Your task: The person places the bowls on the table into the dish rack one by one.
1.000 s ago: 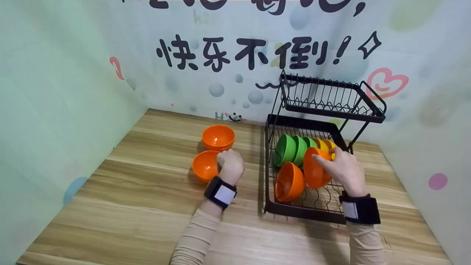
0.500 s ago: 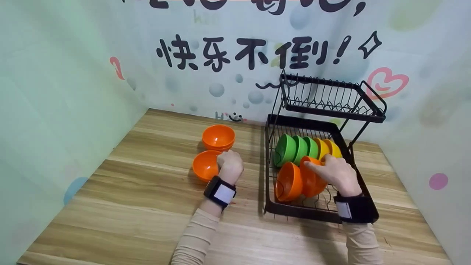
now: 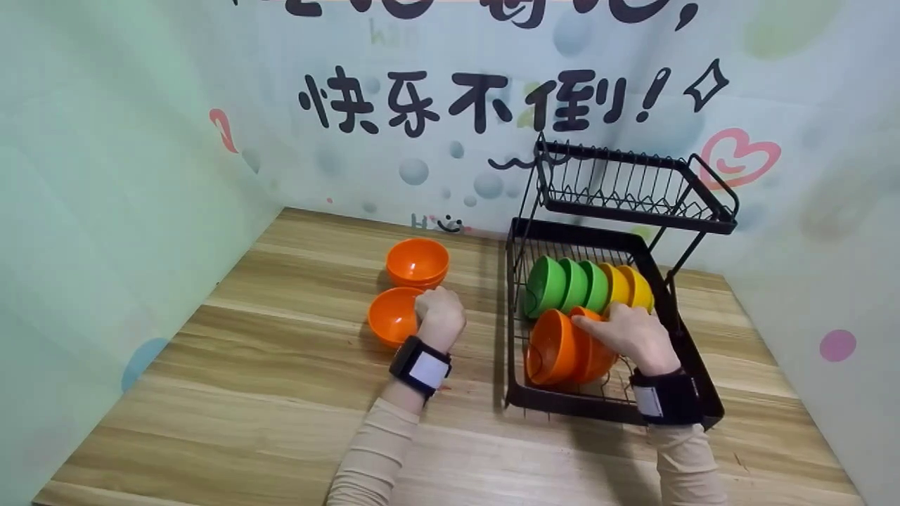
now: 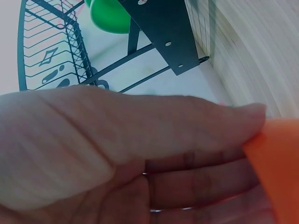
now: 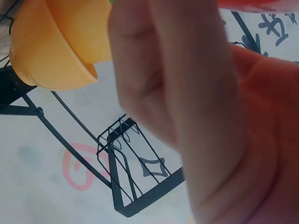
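Orange bowl pinched at rim by right hand: see lower tier of rack. Count as racked: second orange bowl, green bowls, yellow bowls. Count as apparently outstanding, on table: third orange bowl, pinched by left hand; orange stack.

Black lettering and a pink heart decorate the pale backdrop.

L hand on orng tbl bowl, R hand on rack bowl

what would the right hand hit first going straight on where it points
Past the orange bowl the right hand grips, probably the yellow bowls just ahead, though depth is hard to judge.
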Motion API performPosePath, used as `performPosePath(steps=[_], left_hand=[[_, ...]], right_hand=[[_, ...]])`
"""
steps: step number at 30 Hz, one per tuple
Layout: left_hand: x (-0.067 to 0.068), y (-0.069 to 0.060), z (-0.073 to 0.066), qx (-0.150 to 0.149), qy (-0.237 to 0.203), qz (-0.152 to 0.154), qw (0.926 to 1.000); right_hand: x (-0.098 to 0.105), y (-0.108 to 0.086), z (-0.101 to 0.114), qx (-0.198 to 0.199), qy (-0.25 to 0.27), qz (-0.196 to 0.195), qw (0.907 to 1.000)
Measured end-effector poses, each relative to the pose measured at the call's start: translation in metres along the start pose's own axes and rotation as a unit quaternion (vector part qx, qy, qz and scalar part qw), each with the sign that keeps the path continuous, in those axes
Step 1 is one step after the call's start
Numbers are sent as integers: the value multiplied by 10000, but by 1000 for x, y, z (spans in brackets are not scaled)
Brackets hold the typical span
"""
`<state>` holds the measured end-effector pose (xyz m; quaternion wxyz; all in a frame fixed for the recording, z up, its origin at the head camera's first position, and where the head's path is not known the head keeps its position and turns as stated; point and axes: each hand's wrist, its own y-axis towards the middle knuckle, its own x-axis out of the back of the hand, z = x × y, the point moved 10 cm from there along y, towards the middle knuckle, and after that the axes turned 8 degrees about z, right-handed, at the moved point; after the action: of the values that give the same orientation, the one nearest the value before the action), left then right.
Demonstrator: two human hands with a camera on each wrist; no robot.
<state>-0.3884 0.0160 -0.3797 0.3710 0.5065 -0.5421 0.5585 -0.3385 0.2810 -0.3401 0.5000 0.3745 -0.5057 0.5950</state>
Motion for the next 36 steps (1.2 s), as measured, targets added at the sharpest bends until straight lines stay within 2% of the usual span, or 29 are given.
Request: performPosePath(steps=[7,14,24,36], left_hand=[[-3,2,-1,-102,133,129,9998],[-4,3,-1,-168,157,201,9995],[-6,4,-1,-160,204,293,9992],[-5,4,-1,-177,187,242,9994]], right_hand=[[-7,3,4,175,-49,267,9995],[-11,4,9,430,24,324,9985],[-14,6,11,544,176,381,9976],[-16,6,13,643,37,439,9970]])
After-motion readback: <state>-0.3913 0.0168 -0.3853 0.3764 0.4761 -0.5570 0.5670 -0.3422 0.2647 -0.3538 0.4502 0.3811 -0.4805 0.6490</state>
